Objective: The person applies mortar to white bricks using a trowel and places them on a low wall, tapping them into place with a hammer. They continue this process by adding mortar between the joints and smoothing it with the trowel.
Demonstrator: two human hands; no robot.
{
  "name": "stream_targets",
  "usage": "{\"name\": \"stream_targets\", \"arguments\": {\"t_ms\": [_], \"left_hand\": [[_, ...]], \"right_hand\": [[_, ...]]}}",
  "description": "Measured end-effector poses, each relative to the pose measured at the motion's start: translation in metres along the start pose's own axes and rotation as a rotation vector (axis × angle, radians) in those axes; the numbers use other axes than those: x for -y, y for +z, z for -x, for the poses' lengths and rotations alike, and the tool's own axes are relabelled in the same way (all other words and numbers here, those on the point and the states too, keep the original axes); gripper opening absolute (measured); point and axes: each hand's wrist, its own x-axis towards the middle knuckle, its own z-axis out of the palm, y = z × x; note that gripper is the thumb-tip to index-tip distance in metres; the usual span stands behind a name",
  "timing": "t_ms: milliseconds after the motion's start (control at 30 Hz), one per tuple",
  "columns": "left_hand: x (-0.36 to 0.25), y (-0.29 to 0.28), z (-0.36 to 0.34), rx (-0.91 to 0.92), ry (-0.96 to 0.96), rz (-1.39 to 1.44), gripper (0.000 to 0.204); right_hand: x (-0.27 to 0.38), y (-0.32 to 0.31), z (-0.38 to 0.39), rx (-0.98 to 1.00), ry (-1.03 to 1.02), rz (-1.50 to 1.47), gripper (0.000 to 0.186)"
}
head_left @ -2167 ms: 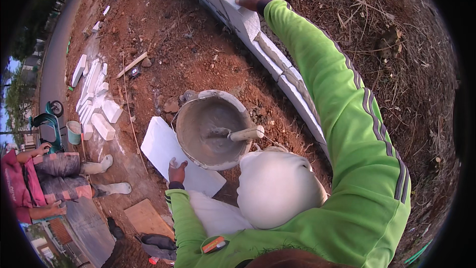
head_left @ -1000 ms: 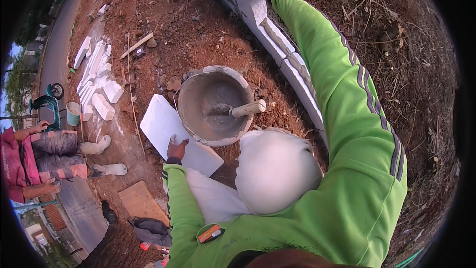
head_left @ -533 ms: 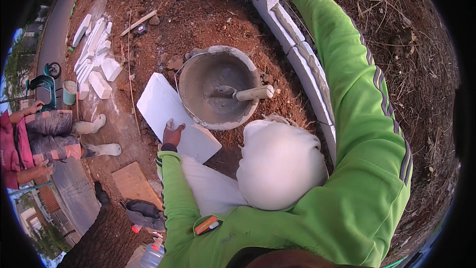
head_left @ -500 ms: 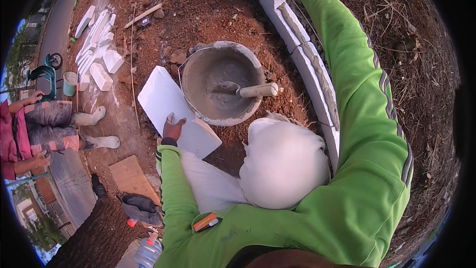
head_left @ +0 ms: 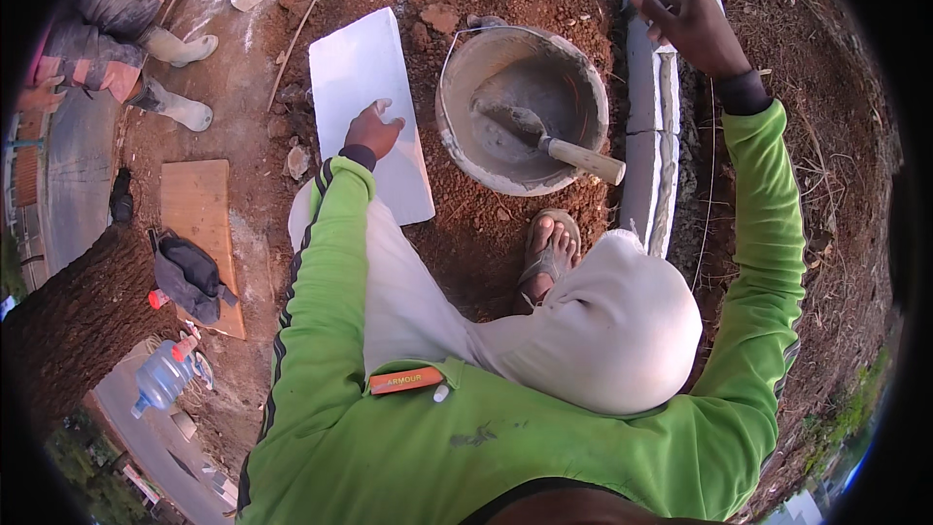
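Observation:
My left hand (head_left: 374, 129) rests on a large white block (head_left: 362, 58) lying on the soil, its fingers spread and nothing in them. Above the low block wall (head_left: 641, 126), my right hand (head_left: 688, 27) is bent at the wrist, fingers loosely curled and apart, with no object visible in them. Between the hands stands a mortar-crusted bucket (head_left: 457, 126) holding wet grey mortar (head_left: 544, 87). A trowel (head_left: 583, 157) lies in it, its blade in the mortar and its wooden handle leaning over the near right rim.
Along the wall runs a taut string (head_left: 710, 194). My sandalled foot (head_left: 551, 253) stands below the bucket. To the left are a wooden board (head_left: 194, 199), a dark bag (head_left: 190, 277), a water bottle (head_left: 163, 374), a tree trunk (head_left: 58, 331) and another person's boots (head_left: 180, 102).
My right hand has come back from the wall's far end, its arm now bent. My left hand stays on the white block. The view has shifted, bringing my foot into sight.

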Motion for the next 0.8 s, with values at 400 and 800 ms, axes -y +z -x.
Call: {"name": "stream_targets", "arguments": {"t_ms": [400, 800], "left_hand": [[-0.044, 0.055, -0.089, 0.161, 0.283, 0.004, 0.029], [-0.087, 0.033, -0.124, 0.132, 0.314, 0.545, 0.013]], "right_hand": [[-0.071, 0.119, -0.084, 0.009, 0.170, -0.379, 0.027], [-0.044, 0.045, 0.002, -0.234, 0.285, -0.675, 0.029]]}}
